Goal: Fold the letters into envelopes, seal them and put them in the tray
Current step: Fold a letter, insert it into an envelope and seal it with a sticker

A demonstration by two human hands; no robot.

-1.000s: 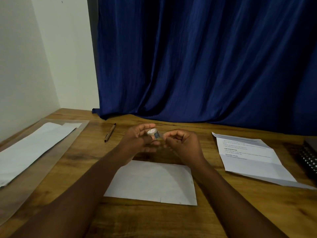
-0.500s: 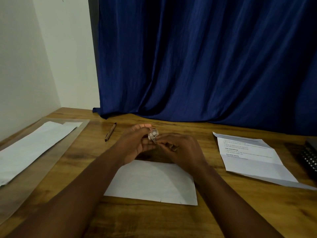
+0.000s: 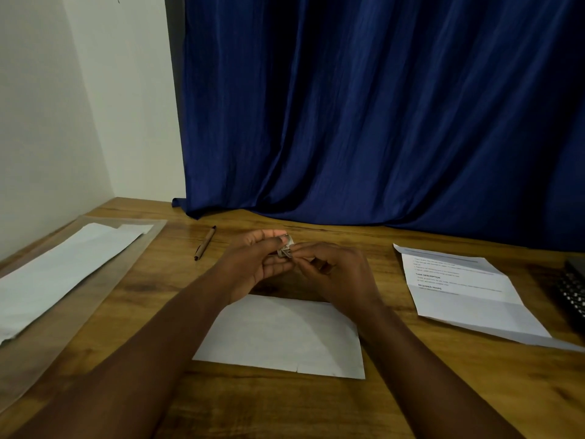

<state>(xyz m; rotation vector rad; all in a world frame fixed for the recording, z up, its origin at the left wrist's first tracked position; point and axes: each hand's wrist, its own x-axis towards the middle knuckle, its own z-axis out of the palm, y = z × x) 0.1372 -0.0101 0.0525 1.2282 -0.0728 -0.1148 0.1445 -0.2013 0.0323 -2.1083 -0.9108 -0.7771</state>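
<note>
Left hand [image 3: 253, 264] grips a small tape roll [image 3: 286, 247], fingers curled round it, thumb on top. Right hand [image 3: 335, 274] meets it from the other side, fingertips pinching at the roll's edge; whether any tape end is lifted is too small to tell. Both hands held above the table [image 3: 411, 391], touching each other at the roll.

Landmark = envelope [image 3: 281, 337], white, lying flat on the table directly below and nearer the camera than the hands. Both forearms cross its left and right ends. Cannot tell if its flap is shut.

Relative to the envelope:
- Right of it, well apart: printed letter [image 3: 468, 293], creased in thirds, partly unfolded, text side up.
- Further right, at the frame edge: dark keyboard [image 3: 574, 289], only a corner in view.
- Left of it, well apart: clear flat tray [image 3: 63, 312] along the table's left edge, with a long white envelope [image 3: 60, 270] lying in it.
- Beyond it and slightly left: brown pen [image 3: 205, 243] lying on the table, between tray and hands.
- Far side of the table: blue curtain [image 3: 380, 122] hanging down to the tabletop; white wall [image 3: 79, 106] to the left of that.
</note>
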